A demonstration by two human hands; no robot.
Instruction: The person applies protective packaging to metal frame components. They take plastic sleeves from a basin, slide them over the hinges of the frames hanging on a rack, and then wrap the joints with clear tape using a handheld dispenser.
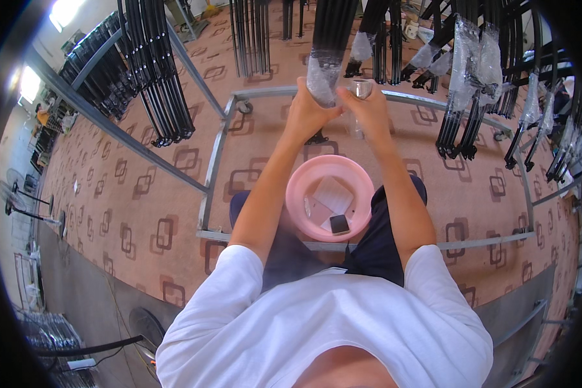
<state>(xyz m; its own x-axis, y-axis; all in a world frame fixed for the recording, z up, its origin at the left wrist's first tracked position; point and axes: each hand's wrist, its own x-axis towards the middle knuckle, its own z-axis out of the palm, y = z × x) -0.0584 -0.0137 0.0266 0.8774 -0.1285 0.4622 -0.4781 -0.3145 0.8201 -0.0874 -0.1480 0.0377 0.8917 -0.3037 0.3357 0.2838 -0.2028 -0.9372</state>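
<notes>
In front of me hangs a bundle of black tubes (333,32), its lower part covered in clear plastic wrap (324,76). My left hand (309,115) is closed round the wrapped part from the left, thumb pointing right. My right hand (371,111) grips a roll of clear film (361,88) close by the bundle's right side, and its fingertips come near or touch the wrap. A clear strip hangs below the roll. Under my hands a pink basin (295,210) sits between my knees, holding a pale flat sheet (333,194) and a small dark block (339,224).
More wrapped black tube bundles (465,84) hang to the right. Unwrapped ones (158,84) hang at the left. A grey metal frame (215,174) on casters surrounds the floor space before me. Standing fans (16,200) are at far left, and cables lie on the floor behind.
</notes>
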